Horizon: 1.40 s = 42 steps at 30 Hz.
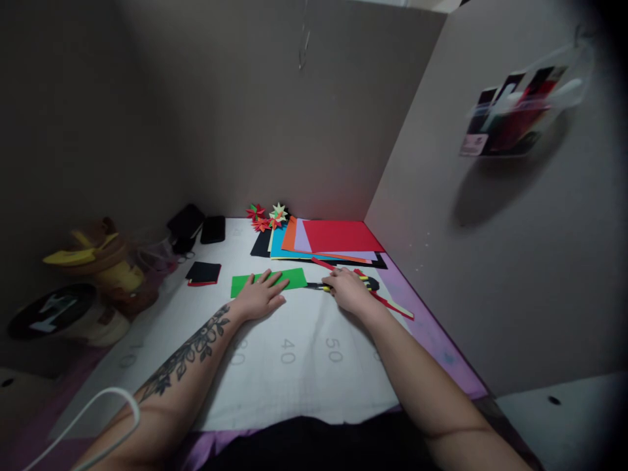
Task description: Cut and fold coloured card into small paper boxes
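A green paper strip [296, 279] lies across the white mat. My left hand [260, 296] rests flat on it, fingers spread, covering part of its lower edge. Just right of the strip is a pair of scissors [373, 283] with black and yellow handles, its dark blades pointing left toward the paper. My right hand [347, 290] is closed over the middle of the scissors, fingers bent and partly hiding them. Narrow red and pale paper offcuts [400, 310] lie behind and beside that hand.
Stacked coloured sheets [338, 235] lie at the back, with folded paper stars [267, 217] at their left. Small dark paper squares [203, 272], a black phone [212, 229] and several containers [120, 271] stand or lie left. Grey walls [294, 131] enclose the table; a clear pouch [520, 114] hangs right.
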Tool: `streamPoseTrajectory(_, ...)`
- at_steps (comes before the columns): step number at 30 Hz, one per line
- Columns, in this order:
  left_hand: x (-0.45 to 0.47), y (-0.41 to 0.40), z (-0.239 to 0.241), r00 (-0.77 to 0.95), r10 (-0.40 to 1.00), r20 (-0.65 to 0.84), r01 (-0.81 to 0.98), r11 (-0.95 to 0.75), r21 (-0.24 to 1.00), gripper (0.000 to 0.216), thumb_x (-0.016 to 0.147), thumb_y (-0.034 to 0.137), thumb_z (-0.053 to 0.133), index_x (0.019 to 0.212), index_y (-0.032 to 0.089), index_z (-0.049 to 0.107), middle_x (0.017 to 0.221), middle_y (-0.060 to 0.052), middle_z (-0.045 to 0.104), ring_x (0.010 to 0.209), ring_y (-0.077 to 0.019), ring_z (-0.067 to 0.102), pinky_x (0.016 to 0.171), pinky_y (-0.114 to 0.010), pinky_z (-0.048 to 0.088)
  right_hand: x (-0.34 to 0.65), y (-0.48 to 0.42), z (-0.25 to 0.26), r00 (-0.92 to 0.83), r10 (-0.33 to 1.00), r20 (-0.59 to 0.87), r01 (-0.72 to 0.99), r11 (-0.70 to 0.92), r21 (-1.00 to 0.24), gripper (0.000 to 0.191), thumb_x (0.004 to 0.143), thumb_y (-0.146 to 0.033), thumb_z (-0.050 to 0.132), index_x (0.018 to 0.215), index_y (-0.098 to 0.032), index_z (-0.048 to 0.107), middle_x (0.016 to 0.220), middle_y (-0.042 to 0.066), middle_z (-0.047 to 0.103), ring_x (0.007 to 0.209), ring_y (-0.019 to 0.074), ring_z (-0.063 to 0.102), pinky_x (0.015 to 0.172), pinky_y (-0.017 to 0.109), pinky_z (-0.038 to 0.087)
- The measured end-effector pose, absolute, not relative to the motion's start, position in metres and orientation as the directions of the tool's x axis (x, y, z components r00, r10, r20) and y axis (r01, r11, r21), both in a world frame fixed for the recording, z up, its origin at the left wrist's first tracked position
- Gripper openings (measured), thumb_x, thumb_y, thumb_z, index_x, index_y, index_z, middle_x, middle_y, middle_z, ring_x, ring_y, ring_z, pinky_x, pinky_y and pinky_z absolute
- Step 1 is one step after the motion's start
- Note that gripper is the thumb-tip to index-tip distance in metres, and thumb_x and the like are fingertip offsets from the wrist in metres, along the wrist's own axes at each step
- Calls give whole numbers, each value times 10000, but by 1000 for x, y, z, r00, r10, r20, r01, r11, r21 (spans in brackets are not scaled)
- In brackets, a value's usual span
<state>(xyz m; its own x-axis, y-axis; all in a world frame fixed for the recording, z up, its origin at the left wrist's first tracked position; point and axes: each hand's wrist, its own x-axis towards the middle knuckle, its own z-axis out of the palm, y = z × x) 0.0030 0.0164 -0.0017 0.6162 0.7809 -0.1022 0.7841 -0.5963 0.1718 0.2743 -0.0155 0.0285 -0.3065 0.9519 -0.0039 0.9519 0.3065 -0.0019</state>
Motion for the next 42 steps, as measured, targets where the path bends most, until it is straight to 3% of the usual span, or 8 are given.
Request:
streamPoseTrajectory(10,4,2,10,493,870,10,866,-492,94,452,924,432,348,1351,367,480,1427,-59,452,1201,-343,418,899,-523,392,266,-2,18,-326,944,57,942,329,-60,352,864,-144,455,1133,-271,643,1071,86,630,1030,241,479,868,354,303)
streamPoseTrajectory(16,-18,30,-4,538,843,-19,831,-526,183,464,912,242,354,1291,444,529,1442,15,444,1289,-277,388,978,-468,374,260,7,14,-358,932,55,932,360,-33,346,890,-169,433,1154,-272,631,1110,89,621,1054,239,465,900,372,273)
streamPoseTrajectory(21,-23,34,-6,548,834,-58,826,-529,196,465,918,245,346,1314,422,516,1487,-1,384,1347,-288,340,1027,-481,341,257,11,13,-374,926,56,926,376,-36,343,887,-160,433,1143,-270,633,1097,87,620,1053,240,465,889,372,275)
streamPoseTrajectory(33,-17,28,2,535,844,-24,834,-524,171,406,929,305,366,1258,422,573,1360,-43,497,1238,-285,442,974,-435,386,264,3,12,-374,925,75,926,376,-26,321,857,-139,450,1081,-265,642,1074,80,624,1047,239,472,919,404,254)
streamPoseTrajectory(42,-16,26,6,531,843,-90,845,-517,138,440,924,263,356,1304,395,535,1400,-45,456,1266,-282,406,996,-410,370,267,-1,12,-375,926,46,926,376,-25,298,863,-152,453,1056,-263,651,1059,89,623,1049,243,478,897,401,251)
